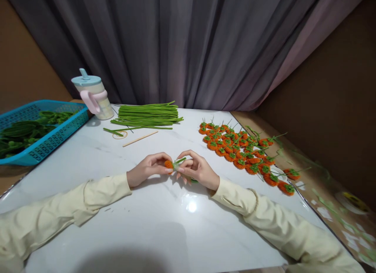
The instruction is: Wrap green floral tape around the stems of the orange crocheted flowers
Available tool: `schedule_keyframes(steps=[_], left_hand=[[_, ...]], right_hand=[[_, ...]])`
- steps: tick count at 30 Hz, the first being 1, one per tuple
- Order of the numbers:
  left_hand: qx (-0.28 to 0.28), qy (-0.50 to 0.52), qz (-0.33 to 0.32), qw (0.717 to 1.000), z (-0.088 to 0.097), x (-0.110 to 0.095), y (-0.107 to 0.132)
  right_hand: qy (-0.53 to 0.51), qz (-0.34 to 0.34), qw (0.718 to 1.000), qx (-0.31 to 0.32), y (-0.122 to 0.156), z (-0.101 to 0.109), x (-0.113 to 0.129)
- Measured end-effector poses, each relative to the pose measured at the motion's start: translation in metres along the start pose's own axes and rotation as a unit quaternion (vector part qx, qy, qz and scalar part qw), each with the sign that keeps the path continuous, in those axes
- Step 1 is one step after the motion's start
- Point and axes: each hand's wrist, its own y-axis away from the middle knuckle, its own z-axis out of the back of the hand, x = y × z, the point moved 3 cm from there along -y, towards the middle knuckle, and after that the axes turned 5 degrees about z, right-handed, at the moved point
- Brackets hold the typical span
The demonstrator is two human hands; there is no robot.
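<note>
My left hand (150, 169) is closed, pinching a small orange pipe-cleaner fruit (168, 164) between thumb and fingers. From the fruit's right side a short green stem (180, 160) sticks out, with something pale and translucent around its base. My right hand (200, 170) pinches that stem's base, thumb and forefinger together and the other fingers curled below. Both hands meet just above the white table (123, 222). A small green item (194, 181) shows partly from under my right hand; I cannot make out its kind.
Green pipe cleaners (149, 115) lie at the back beside a wooden stick (140, 139) and a rubber band (120, 134). A lidded cup (93, 94) stands left, near a blue basket (66, 126) of green pieces. Several finished orange fruits (239, 147) cover the right side. A curtain (164, 46) hangs behind.
</note>
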Motion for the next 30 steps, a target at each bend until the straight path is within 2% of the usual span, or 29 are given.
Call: schedule_keyframes(steps=[4, 7, 9, 13, 16, 20, 22, 30], left_hand=[[-0.097, -0.089, -0.05, 0.99, 0.005, 0.0, 0.0], [-0.173, -0.167, -0.074, 0.968, 0.012, -0.001, 0.0], [-0.189, -0.243, -0.104, 0.946, 0.014, -0.004, 0.0], [-0.14, -0.399, -0.164, 0.891, 0.004, -0.007, 0.005], [-0.095, -0.452, -0.181, 0.869, -0.008, -0.007, 0.009], [-0.001, -0.44, -0.18, 0.88, -0.019, -0.004, 0.008], [0.023, -0.418, -0.176, 0.891, -0.019, -0.004, 0.006], [0.011, -0.371, -0.189, 0.909, -0.015, -0.005, 0.005]], right_hand=[[-0.031, -0.01, 0.999, -0.01, -0.001, 0.003, -0.001], [-0.043, -0.022, 0.999, 0.003, -0.002, 0.004, -0.002], [-0.043, -0.035, 0.998, 0.029, -0.002, 0.003, -0.002], [-0.046, -0.052, 0.995, 0.069, -0.002, 0.002, -0.003], [-0.038, -0.056, 0.993, 0.095, -0.002, 0.001, -0.004], [-0.031, -0.052, 0.991, 0.12, 0.0, -0.001, -0.004], [-0.035, -0.055, 0.99, 0.127, 0.0, -0.002, -0.005], [-0.024, -0.076, 0.99, 0.117, 0.0, -0.001, 0.0]])
